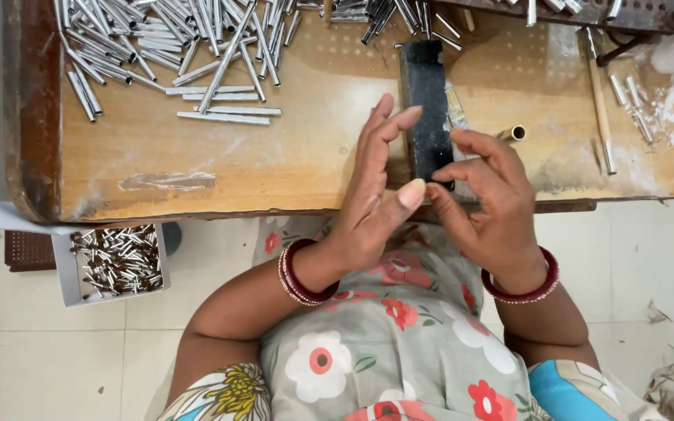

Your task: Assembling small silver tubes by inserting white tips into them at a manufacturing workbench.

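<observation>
Here the two thumb tips meet at the centre of the frame, just below the dark block (424,109); the left hand (372,206) has its fingers stretched out and slightly fanned, while the right hand (487,204) curls its fingers over the block's lower end, and whether a small piece sits pinched between the thumbs I cannot tell. Just right of the block a short brass tube (512,133) lies on the wooden bench (274,156). Judging by the piles, plenty is left: a big heap of silver tubes (173,39) fills the upper left, while a grey box (68,269) at lower left already holds many small metal pieces (117,260)
</observation>
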